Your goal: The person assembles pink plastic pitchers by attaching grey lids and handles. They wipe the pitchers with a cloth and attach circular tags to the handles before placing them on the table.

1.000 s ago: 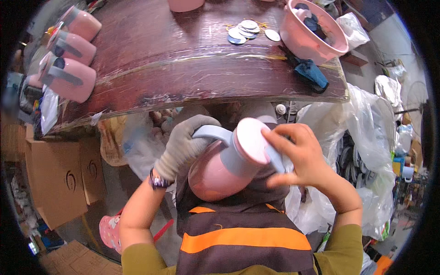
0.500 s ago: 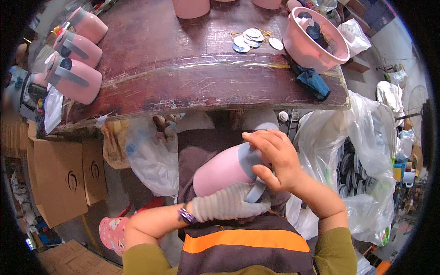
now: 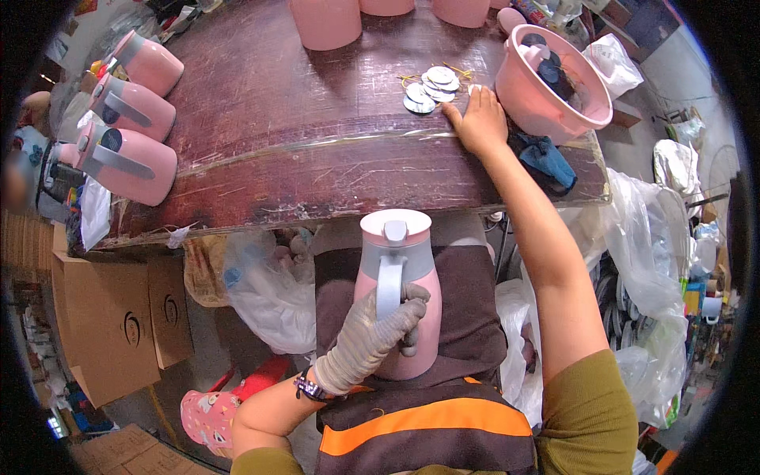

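Upright on my lap stands a pink thermos jug [image 3: 427, 305] with a grey neck, white lid and pale grey handle. My left hand [image 3: 372, 336], in a grey glove, is closed around its handle. My bare right hand [image 3: 481, 123] reaches onto the table with thumb and fingers apart. Its fingertips rest over a single round white tag [image 3: 473, 90], which they mostly cover. Just left of them lies a small pile of round tags [image 3: 431, 89] with yellow strings.
A pink basin [image 3: 507, 79] with dark round parts stands at the table's [image 3: 317, 150] right, beside a blue cloth piece [image 3: 548, 162]. Several pink jugs [image 3: 134, 166] line the left side; more pink vessels [image 3: 324, 24] stand at the back. Cardboard boxes [image 3: 107, 324] and plastic bags [image 3: 649, 237] flank my lap.
The jug has gone from lying tilted to standing upright, with my left hand now around its handle. My right hand has left the jug's top and stretched forward to the tags.
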`<state>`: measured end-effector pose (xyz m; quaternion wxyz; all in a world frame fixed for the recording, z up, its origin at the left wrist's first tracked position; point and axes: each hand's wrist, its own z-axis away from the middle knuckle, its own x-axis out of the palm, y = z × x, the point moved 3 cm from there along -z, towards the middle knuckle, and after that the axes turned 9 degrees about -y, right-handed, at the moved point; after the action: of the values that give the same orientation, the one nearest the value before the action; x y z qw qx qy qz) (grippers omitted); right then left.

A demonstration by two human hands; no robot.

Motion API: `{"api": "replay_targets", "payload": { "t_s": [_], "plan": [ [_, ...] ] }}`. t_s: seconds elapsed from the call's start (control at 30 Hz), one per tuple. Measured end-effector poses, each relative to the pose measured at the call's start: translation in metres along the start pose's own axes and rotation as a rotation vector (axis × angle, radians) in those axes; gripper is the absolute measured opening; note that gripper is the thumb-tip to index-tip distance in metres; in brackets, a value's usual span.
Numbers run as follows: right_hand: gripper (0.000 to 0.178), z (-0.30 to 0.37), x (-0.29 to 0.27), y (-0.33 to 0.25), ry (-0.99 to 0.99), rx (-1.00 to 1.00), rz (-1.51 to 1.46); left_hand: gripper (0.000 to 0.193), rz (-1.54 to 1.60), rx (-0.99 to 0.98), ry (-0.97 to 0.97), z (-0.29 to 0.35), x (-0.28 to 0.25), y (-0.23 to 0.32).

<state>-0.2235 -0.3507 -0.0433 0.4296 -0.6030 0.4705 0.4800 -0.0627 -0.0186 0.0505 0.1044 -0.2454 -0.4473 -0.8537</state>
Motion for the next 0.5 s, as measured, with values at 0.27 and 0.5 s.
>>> {"api": "replay_targets", "payload": {
  "t_s": [0.27,0.5],
  "plan": [
    [0.058,0.169,-0.053,-0.014,0.013,-0.549,-0.157,0.036,0.399,0.101,0.116,-0.001,-0.026,-0.019],
    [0.039,0.153,-0.050,0.011,0.027,-0.675,-0.340,0.028,0.046,0.169,0.016,-0.003,-0.035,-0.022]
  ]
}}
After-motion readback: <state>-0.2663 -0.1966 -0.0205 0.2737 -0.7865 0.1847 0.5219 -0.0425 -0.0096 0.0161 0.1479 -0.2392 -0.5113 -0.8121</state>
